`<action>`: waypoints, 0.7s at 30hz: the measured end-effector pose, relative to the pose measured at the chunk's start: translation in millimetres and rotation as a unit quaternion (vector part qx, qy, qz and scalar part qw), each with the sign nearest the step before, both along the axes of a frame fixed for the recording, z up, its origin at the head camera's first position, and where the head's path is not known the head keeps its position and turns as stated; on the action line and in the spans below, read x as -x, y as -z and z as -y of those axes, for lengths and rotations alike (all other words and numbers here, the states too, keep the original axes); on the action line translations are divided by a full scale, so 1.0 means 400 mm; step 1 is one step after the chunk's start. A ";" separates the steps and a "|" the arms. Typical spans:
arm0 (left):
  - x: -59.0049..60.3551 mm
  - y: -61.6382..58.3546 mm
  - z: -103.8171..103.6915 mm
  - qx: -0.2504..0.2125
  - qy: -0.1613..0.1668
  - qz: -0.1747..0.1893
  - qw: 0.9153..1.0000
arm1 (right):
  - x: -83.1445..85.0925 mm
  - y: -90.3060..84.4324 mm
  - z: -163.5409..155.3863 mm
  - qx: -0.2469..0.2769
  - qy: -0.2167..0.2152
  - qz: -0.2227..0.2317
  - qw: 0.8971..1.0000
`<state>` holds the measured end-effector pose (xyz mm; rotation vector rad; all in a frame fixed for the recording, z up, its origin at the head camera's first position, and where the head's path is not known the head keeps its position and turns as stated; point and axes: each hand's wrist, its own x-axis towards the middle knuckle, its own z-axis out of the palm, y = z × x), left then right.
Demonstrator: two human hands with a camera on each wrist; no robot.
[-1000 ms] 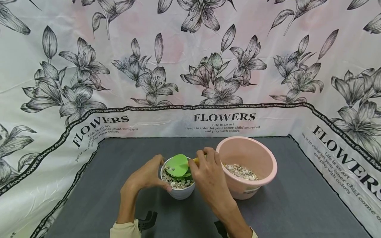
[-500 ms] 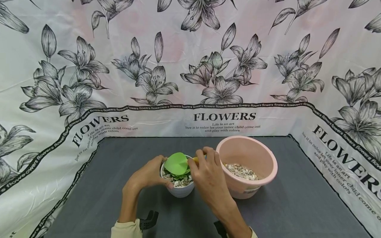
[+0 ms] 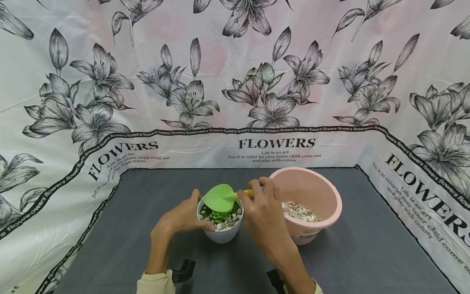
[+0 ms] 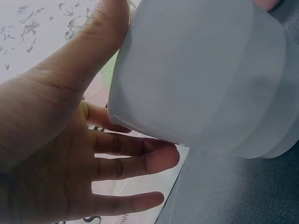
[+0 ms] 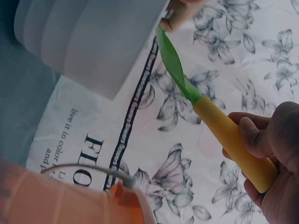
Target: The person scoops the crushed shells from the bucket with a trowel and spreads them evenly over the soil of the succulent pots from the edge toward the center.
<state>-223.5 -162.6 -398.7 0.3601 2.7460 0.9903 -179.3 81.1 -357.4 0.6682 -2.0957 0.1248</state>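
Observation:
A small white plant pot [image 3: 222, 235] stands on the dark cloth, holding pale gravel and a green succulent [image 3: 219, 215]. My left hand [image 3: 181, 216] grips its left side, the thumb at the near rim and fingers spread around the far side. In the left wrist view, the pot wall [image 4: 196, 70] hides part of the fingers. Over the pot, my right hand [image 3: 264, 216] holds a small trowel [image 3: 220, 198] by its yellow handle [image 5: 236, 144]. The green blade hangs above the succulent and covers its back part; its underside faces up.
Close behind my right hand stands a larger pink bucket [image 3: 330, 200] with gravel [image 3: 299, 211] at its bottom. Its handle [image 5: 88, 167] shows in the right wrist view. A flower-printed cloth [image 3: 205, 149] rises behind and at both sides of the dark surface.
My right hand has shifted slightly up and right, lifting the trowel blade so that more of the succulent and gravel shows. My left hand stays at the pot, which has moved only slightly.

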 end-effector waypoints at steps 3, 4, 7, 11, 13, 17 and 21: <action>0.000 0.001 0.001 -0.007 0.000 0.004 1.000 | 0.004 -0.010 -0.025 0.021 -0.008 0.013 1.000; 0.001 0.002 0.000 -0.011 -0.001 -0.002 1.000 | 0.006 -0.014 -0.035 0.031 -0.012 0.019 0.999; 0.003 0.001 -0.008 -0.021 -0.014 -0.045 0.999 | 0.010 -0.026 -0.067 0.062 -0.017 0.037 0.997; 0.005 -0.002 -0.034 -0.023 -0.029 -0.148 0.988 | 0.017 -0.038 -0.109 0.089 -0.006 0.038 0.995; 0.004 -0.003 -0.051 -0.027 -0.026 -0.191 0.981 | 0.023 -0.043 -0.129 0.098 -0.006 0.028 0.995; 0.001 -0.001 -0.091 -0.050 -0.005 -0.248 0.967 | 0.031 -0.053 -0.171 0.123 -0.014 0.009 0.992; -0.002 0.003 -0.138 -0.059 0.022 -0.285 0.957 | 0.029 -0.062 -0.215 0.165 -0.011 0.018 0.986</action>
